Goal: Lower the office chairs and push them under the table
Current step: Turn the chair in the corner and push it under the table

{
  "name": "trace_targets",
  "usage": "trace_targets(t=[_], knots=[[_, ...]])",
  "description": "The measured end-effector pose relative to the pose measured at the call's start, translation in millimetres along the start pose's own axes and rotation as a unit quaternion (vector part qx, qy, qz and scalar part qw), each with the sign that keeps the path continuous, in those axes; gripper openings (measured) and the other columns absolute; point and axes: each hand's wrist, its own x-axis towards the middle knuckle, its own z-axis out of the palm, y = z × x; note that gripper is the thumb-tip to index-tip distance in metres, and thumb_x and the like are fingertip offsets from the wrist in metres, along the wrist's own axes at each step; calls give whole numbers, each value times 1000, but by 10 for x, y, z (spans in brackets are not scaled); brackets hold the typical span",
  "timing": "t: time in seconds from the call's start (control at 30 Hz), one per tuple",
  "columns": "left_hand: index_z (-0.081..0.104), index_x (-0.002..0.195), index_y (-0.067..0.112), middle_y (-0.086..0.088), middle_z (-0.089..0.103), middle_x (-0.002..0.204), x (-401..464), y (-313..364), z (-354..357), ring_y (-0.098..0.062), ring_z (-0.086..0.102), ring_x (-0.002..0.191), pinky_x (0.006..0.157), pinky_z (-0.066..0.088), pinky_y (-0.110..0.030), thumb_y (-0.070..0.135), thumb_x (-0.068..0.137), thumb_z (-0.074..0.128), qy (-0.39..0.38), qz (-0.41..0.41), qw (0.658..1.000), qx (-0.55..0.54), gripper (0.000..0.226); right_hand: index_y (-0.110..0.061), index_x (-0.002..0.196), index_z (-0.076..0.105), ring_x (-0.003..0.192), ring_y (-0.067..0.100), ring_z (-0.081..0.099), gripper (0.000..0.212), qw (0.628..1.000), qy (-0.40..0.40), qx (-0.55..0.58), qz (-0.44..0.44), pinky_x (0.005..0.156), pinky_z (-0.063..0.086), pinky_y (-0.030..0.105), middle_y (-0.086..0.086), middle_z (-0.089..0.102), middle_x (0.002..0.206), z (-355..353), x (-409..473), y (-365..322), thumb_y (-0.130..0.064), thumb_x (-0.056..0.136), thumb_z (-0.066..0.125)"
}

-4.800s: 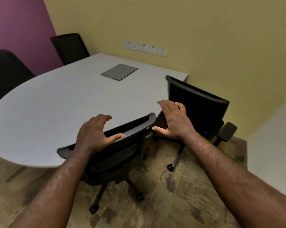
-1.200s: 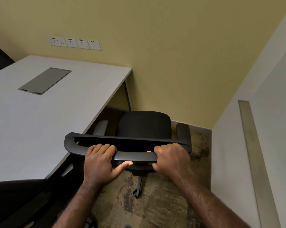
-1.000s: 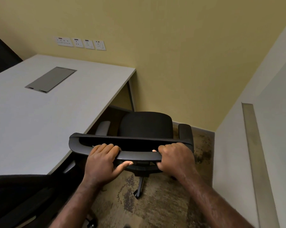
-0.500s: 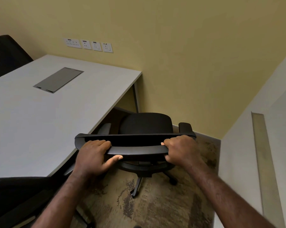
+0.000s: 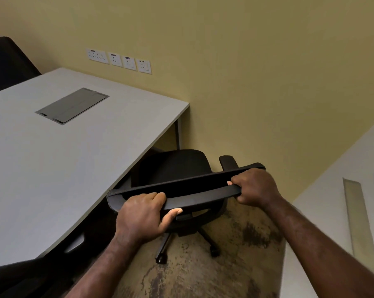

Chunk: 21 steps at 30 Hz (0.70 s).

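Observation:
A black office chair (image 5: 173, 166) stands at the near right corner of the grey table (image 5: 52, 160), its seat partly under the table's edge. Its backrest top bar (image 5: 199, 190) runs across the middle of the view, tilted up to the right. My left hand (image 5: 143, 214) grips the bar's left part, fingers over the top and thumb underneath. My right hand (image 5: 252, 186) grips the right end with a closed fist. One armrest (image 5: 228, 161) shows behind the bar. Another black chair (image 5: 20, 276) sits at the bottom left, against the table.
A yellow wall (image 5: 246, 72) with several sockets (image 5: 119, 60) stands close behind the chair. A white partition (image 5: 336, 211) closes the right side. A third dark chair (image 5: 7, 61) is at the far left. Patterned carpet (image 5: 203, 272) lies underfoot. A grey cable hatch (image 5: 72, 106) is set in the table.
The chair has swung toward the table, its backrest bar now tilted up to the right. Both hands kept their grip on the bar, and my view shifted right.

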Motion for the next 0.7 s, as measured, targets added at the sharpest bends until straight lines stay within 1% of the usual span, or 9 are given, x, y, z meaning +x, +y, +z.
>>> trace_targets(t=[0.17, 0.23, 0.33, 0.47, 0.57, 0.7], knots=[[44, 70, 29, 12, 42, 57, 235, -17, 73, -9, 39, 46, 42, 38, -26, 72, 89, 30, -1, -33, 999, 3, 49, -19, 67, 61, 68, 29, 61, 15, 1000, 11, 5, -23, 53, 34, 29, 1, 65, 69, 46, 375, 188, -27, 61, 71], [45, 71, 29, 12, 43, 57, 343, -7, 108, -9, 38, 47, 44, 35, -25, 73, 89, 28, 1, -49, 999, 6, 50, -19, 66, 61, 66, 29, 61, 15, 999, 18, 7, -37, 52, 35, 28, 1, 65, 67, 75, 545, 291, -26, 58, 72], [46, 70, 27, 13, 41, 58, 509, 24, 149, -8, 35, 48, 46, 30, -24, 72, 89, 29, 6, -73, 997, 12, 51, -18, 59, 59, 57, 30, 59, 21, 997, 44, 20, -61, 47, 42, 29, 0, 62, 59, 112, 792, 453, -21, 54, 78], [43, 69, 29, 14, 38, 57, 716, 98, 210, -8, 33, 47, 45, 28, -23, 72, 89, 27, 1, -104, 994, 19, 50, -18, 56, 57, 51, 29, 58, 25, 993, 45, 34, -103, 44, 42, 29, 0, 60, 54, 142, 1101, 650, -19, 45, 80], [43, 71, 29, 13, 41, 58, 873, 158, 255, -8, 38, 48, 46, 30, -23, 73, 89, 25, -11, -138, 990, 23, 50, -18, 55, 56, 49, 28, 57, 27, 988, 61, 49, -137, 43, 42, 27, -1, 59, 53, 166, 1343, 807, -20, 43, 80], [37, 70, 30, 12, 40, 56, 1091, 250, 294, -8, 37, 47, 46, 27, -23, 73, 89, 28, -17, -169, 985, 36, 47, -18, 59, 60, 53, 29, 59, 23, 982, 50, 61, -173, 46, 44, 29, 1, 62, 57, 194, 1642, 1003, -22, 46, 78]])
